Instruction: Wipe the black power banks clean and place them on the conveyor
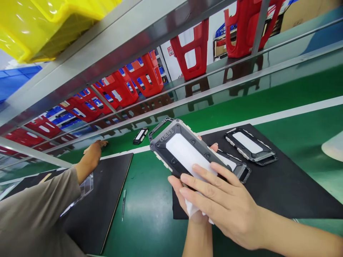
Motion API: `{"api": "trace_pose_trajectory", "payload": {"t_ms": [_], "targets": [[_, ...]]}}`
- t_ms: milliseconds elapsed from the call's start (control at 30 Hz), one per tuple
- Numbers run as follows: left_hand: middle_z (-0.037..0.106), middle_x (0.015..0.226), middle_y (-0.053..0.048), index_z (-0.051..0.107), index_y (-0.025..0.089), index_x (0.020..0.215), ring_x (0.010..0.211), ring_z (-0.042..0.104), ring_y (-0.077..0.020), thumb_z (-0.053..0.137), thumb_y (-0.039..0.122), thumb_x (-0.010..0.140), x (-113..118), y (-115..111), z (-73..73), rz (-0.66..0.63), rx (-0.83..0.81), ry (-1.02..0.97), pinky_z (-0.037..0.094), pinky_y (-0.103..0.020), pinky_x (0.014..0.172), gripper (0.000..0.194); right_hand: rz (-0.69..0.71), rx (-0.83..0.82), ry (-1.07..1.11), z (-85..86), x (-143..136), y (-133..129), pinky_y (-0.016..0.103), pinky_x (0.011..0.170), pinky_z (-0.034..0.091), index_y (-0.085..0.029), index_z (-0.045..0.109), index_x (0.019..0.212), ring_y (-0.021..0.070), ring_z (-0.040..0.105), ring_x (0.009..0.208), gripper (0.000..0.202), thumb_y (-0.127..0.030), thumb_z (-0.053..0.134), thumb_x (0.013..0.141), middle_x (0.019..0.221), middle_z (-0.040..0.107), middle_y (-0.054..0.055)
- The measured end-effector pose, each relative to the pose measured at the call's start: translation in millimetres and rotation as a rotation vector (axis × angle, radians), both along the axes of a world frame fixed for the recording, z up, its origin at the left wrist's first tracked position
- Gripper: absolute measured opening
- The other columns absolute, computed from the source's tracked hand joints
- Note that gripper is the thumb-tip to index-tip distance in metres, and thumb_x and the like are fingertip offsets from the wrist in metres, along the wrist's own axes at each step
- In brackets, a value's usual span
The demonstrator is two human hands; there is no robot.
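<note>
My left hand (180, 192) supports a black and grey device (184, 146) from below, its fingertips showing at the far edge. The device has a white panel, a carrying loop and screws at its border, and is tilted. Across the lower part of the panel lies my right hand (227, 200), its fingers stretched out. A crumpled white cloth (194, 208) shows between my palms; which hand bears it is unclear. Two similar devices rest on a black mat (284, 189): one (249, 144) at the right, another (241, 167) partly hidden behind my hands.
Another person's arm (89, 160) reaches in at the left over a second black mat (107, 192). A small device (140, 135) lies beyond on the green surface. Tweezers (123, 205) lie between the mats. A metal shelf beam (107, 46) with a yellow bin (45, 28) crosses above.
</note>
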State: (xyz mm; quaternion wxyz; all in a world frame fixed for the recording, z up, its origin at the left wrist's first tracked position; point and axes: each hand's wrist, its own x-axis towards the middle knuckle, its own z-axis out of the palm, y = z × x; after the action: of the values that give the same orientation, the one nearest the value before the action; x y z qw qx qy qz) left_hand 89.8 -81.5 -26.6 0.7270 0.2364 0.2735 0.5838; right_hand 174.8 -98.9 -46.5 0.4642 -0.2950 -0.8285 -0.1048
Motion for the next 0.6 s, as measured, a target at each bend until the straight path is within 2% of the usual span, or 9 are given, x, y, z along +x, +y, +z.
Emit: {"api": "trace_pose_trajectory", "payload": {"t_ms": [67, 167, 233, 367, 433, 500, 600], "targets": [[0.069, 0.111, -0.012, 0.067, 0.018, 0.112, 0.122, 0.053, -0.0266, 0.006, 0.078, 0.077, -2.8, -1.5, -1.4, -0.017, 0.029, -0.059, 0.034, -0.04, 0.109, 0.093, -0.082, -0.002, 0.038, -7.0, 3.2, 7.5, 0.041, 0.114, 0.022, -0.014, 0.052, 0.129, 0.0214, 0.035, 0.135, 0.043, -0.011, 0.039, 0.088, 0.132, 0.056, 0.008], [0.069, 0.113, -0.01, 0.066, 0.02, 0.115, 0.122, 0.052, -0.0269, 0.011, 0.073, 0.082, -6.5, -2.0, -7.0, 0.02, 0.045, -0.158, 0.038, -0.042, 0.106, 0.083, -0.127, -0.162, 0.228, -5.8, 16.1, 18.1, 0.04, 0.108, 0.038, -0.021, 0.049, 0.133, 0.0199, 0.043, 0.129, 0.048, -0.006, 0.04, 0.089, 0.132, 0.056, 0.007], [0.067, 0.118, -0.009, 0.064, 0.023, 0.119, 0.125, 0.049, -0.0271, 0.018, 0.071, 0.084, -8.6, -2.3, -13.7, 0.032, 0.022, -0.196, 0.04, -0.042, 0.105, 0.075, -0.084, -0.236, 0.286, 3.6, 23.4, 26.1, 0.035, 0.104, 0.043, -0.023, 0.047, 0.134, 0.0179, 0.044, 0.128, 0.049, -0.004, 0.04, 0.09, 0.134, 0.055, 0.005], [0.066, 0.12, -0.008, 0.069, 0.024, 0.111, 0.128, 0.045, -0.0303, 0.042, 0.069, 0.079, -16.0, -5.8, -31.9, -0.044, -0.03, -0.138, 0.035, -0.044, 0.109, 0.061, 0.022, -0.252, 0.258, 30.5, 30.1, 48.8, 0.032, 0.106, 0.041, -0.022, 0.05, 0.133, 0.0172, 0.041, 0.131, 0.048, -0.006, 0.037, 0.09, 0.143, 0.043, 0.002], [0.067, 0.118, -0.007, 0.072, 0.024, 0.106, 0.13, 0.043, -0.0322, 0.053, 0.065, 0.075, -21.0, -7.6, -39.4, -0.135, -0.059, -0.106, 0.029, -0.045, 0.112, 0.055, -0.013, -0.334, 0.356, 40.6, 31.9, 60.6, 0.035, 0.104, 0.043, -0.02, 0.056, 0.128, 0.0199, 0.047, 0.127, 0.042, -0.011, 0.038, 0.091, 0.137, 0.051, 0.003], [0.066, 0.119, -0.007, 0.072, 0.024, 0.106, 0.133, 0.037, -0.0321, 0.056, 0.063, 0.074, -24.6, -8.0, -43.4, -0.234, -0.074, -0.115, 0.023, -0.045, 0.114, 0.053, -0.058, -0.534, 0.58, 44.5, 32.7, 67.6, 0.036, 0.097, 0.049, -0.019, 0.063, 0.119, 0.0228, 0.059, 0.115, 0.034, -0.02, 0.042, 0.091, 0.121, 0.065, 0.004], [0.064, 0.123, -0.007, 0.071, 0.023, 0.106, 0.135, 0.033, -0.0304, 0.052, 0.058, 0.079, -24.0, -5.2, -43.1, -0.274, -0.121, -0.127, 0.023, -0.044, 0.114, 0.048, 0.016, -0.965, 0.987, 37.7, 30.4, 64.5, 0.032, 0.076, 0.058, -0.021, 0.068, 0.108, 0.0224, 0.07, 0.09, 0.029, -0.034, 0.051, 0.088, 0.102, 0.073, 0.004]]}}
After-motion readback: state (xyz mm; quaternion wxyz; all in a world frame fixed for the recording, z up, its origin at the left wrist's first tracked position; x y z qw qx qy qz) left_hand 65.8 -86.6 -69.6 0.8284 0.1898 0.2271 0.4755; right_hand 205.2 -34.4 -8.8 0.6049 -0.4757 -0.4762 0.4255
